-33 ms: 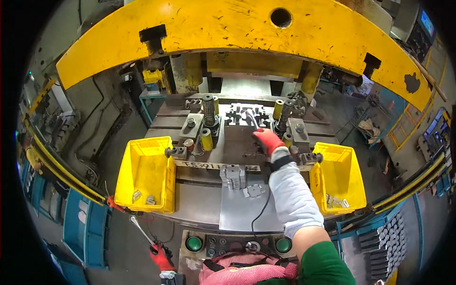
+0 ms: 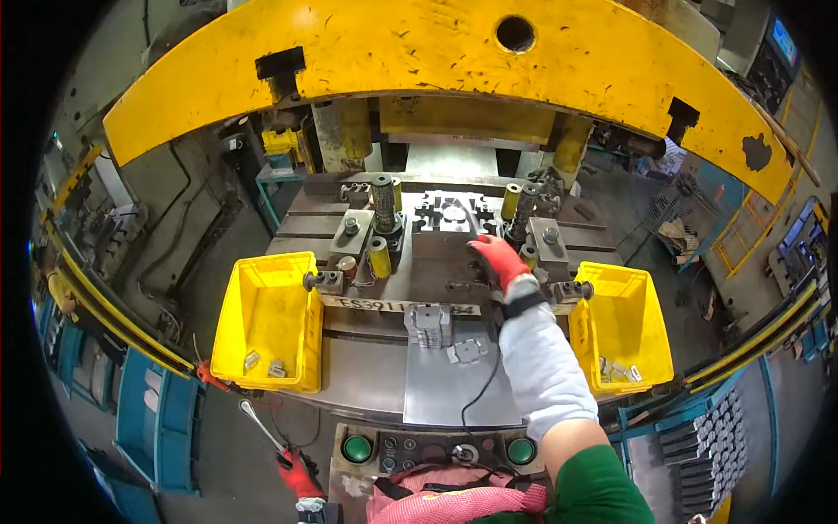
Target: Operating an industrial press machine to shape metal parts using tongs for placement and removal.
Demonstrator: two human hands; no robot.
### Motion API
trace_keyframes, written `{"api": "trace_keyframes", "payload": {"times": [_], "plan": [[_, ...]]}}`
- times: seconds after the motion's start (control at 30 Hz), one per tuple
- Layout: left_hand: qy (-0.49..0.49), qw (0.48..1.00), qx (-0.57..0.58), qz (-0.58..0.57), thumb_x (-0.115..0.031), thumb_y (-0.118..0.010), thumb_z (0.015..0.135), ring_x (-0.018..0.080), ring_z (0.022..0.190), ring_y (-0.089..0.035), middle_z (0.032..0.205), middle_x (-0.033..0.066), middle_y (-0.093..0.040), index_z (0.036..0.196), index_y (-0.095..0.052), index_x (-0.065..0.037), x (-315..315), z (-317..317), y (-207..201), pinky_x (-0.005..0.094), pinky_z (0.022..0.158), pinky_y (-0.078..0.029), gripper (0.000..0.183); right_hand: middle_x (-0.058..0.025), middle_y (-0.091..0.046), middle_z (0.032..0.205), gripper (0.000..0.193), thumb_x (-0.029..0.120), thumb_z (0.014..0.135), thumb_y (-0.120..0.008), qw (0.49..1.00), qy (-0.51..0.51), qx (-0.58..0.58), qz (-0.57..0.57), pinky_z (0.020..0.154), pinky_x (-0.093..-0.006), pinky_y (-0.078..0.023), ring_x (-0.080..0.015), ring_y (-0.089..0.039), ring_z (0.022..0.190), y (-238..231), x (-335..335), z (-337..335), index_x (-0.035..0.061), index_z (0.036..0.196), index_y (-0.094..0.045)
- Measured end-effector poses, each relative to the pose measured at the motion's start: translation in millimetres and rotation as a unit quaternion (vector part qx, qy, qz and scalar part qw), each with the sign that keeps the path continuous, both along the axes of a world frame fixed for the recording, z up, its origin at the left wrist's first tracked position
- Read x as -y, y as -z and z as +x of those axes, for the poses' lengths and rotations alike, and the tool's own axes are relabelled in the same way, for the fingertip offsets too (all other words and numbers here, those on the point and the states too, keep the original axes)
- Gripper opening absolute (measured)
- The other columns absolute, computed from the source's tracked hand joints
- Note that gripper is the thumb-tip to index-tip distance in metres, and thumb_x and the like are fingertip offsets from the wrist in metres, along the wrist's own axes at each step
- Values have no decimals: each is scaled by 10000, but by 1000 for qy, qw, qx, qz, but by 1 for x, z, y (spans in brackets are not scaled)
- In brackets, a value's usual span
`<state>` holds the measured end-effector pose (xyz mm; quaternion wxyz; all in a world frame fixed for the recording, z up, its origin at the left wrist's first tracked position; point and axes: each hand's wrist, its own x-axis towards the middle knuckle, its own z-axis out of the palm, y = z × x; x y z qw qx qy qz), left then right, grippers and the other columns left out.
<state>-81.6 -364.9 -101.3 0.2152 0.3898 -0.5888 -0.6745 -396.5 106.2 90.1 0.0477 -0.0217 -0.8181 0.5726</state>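
My right hand (image 2: 499, 259), in a red glove, is closed and reaches over the front of the press die (image 2: 436, 258). From its fingers a thin, blurred tool (image 2: 475, 224) points toward the bright die centre (image 2: 452, 211); its kind is unclear. Low on the left, my gloved left hand (image 2: 299, 476) is wrapped round a long silver tool (image 2: 260, 425) with a looped head, like a ring spanner. In front of the die stand stacked grey metal parts (image 2: 428, 325), with a flat metal part (image 2: 467, 351) lying beside them.
Yellow bins flank the die, one left (image 2: 229, 323) and one right (image 2: 659, 336), each with a few small metal pieces. A dark cable (image 2: 480, 393) crosses the metal sheet. Green buttons (image 2: 356, 448) sit on the near panel. A yellow press beam (image 2: 419, 48) spans above.
My right hand has shifted slightly to the right. The tip of its tool has drawn back from the die centre. My left hand has hardly moved.
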Motion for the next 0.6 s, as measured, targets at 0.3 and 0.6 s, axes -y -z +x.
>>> {"api": "trace_keyframes", "payload": {"times": [0.3, 0.6], "plan": [[181, 954, 236, 31, -256, -591, 713, 158, 396, -428, 552, 37, -459, 875, -476, -128, -6, 4, 119, 300, 358, -348, 237, -105, -469, 1030, 529, 148, 783, -529, 868, 450, -164, -131, 771, -267, -381, -174, -463, 887, 73, -59, 301, 8, 1226, -276], [360, 797, 412, -256, -594, -643, 510, 284, 923, -502, 982, 212, -518, 1020, -445, 66, 3, -27, 177, 357, 746, -411, 858, -73, -499, 849, 561, 140, 577, -729, 866, 464, 126, -135, 667, -306, -402, -168, -460, 751, 299, -62, 450, -24, 1018, -423]]}}
